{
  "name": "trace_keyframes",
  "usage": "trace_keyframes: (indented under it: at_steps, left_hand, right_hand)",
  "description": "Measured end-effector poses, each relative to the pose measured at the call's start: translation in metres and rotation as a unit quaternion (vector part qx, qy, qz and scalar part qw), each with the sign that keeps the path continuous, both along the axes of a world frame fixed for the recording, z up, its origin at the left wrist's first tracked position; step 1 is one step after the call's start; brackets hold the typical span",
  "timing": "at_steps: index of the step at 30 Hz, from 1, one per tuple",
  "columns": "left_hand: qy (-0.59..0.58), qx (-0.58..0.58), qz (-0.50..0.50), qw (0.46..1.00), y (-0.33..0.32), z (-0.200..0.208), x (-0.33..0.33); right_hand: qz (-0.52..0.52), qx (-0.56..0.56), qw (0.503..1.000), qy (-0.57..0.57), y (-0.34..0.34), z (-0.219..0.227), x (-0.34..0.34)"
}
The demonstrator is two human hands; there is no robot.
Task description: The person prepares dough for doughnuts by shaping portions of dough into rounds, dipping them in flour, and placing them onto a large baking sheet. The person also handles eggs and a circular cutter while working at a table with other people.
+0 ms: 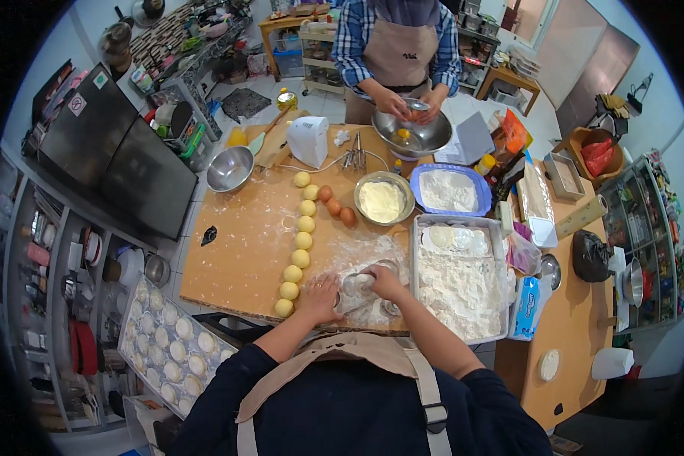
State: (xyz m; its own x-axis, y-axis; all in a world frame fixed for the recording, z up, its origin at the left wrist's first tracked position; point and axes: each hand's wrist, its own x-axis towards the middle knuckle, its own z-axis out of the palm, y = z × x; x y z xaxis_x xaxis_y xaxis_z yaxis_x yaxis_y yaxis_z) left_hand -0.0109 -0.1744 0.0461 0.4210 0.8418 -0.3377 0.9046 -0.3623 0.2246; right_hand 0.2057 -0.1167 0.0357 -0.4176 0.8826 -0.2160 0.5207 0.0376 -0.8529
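Note:
My left hand (321, 296) lies on the floured tabletop near the front edge, its fingers stretched out beside a pale, floury round thing (355, 291). From the other side, the fingers of my right hand (384, 282) are bent together at that thing's upper edge. Whether it is dough or a floured tool is too unclear to tell. Left of my hands, a row of yellow dough balls (300, 259) runs away from me. Three brown eggs (333, 206) lie beside its far end. Just right of my right hand stands a white tray (416, 262) of flour with pale discs (456, 238) at its far end.
Across the table a person (403, 45) holds an eggshell over a steel bowl (425, 140). Nearby are a creamy-filled bowl (362, 211), a blue flour tray (419, 201), a white hand mixer (307, 140) and a steel bowl (230, 169). A tray of dough rounds (176, 350) stands lower left.

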Motion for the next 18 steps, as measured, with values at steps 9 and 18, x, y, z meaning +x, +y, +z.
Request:
trace_keyframes:
  at_steps: [9,18]
  left_hand:
    - [-0.024,-0.026,0.016,0.999,-0.001,0.007,-0.014]
    - [-0.052,0.02,-0.006,0.998,0.009,0.009,-0.02]
  right_hand:
    - [-0.025,0.162,0.965,-0.204,-0.01,0.007,0.0]
    - [-0.085,0.114,0.91,-0.388,-0.092,0.026,0.02]
